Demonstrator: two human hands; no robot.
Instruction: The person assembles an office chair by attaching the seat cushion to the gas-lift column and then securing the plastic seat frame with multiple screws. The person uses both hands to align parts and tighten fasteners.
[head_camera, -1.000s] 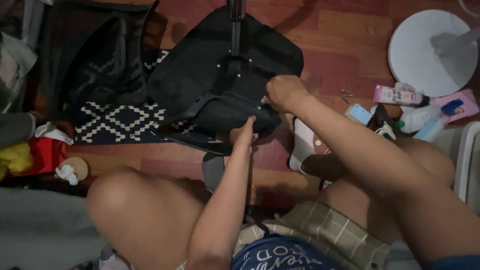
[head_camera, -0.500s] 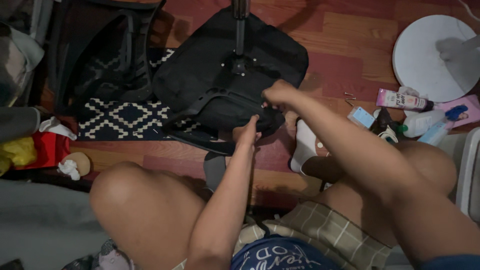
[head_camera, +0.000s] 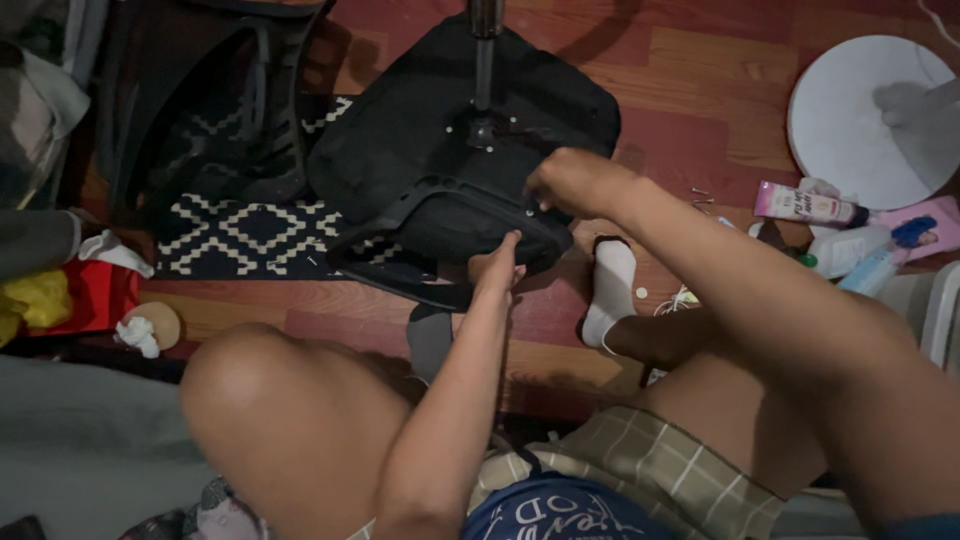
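A black office-chair seat (head_camera: 420, 130) lies upside down on the floor in front of me, with a metal post (head_camera: 484, 50) rising from its middle. A black plastic armrest bracket (head_camera: 450, 215) lies against its near edge. My left hand (head_camera: 495, 268) holds the bracket's near rim from below. My right hand (head_camera: 570, 182) is closed at the bracket's right end, fingertips pinched at a small screw; I cannot make out a tool. I sit cross-legged, my white-socked foot (head_camera: 610, 290) just right of the bracket.
A black chair backrest (head_camera: 215, 110) lies on a black-and-white patterned rug (head_camera: 240, 235) at left. A white round base (head_camera: 870, 105), a pink tube (head_camera: 805, 205), bottles (head_camera: 860, 250) and loose screws (head_camera: 700, 195) sit at right. Red and yellow bags (head_camera: 60, 300) lie far left.
My right hand has shifted slightly right and my forearm now hides the small blue box. My left hand stays on the bracket; the view has barely moved.
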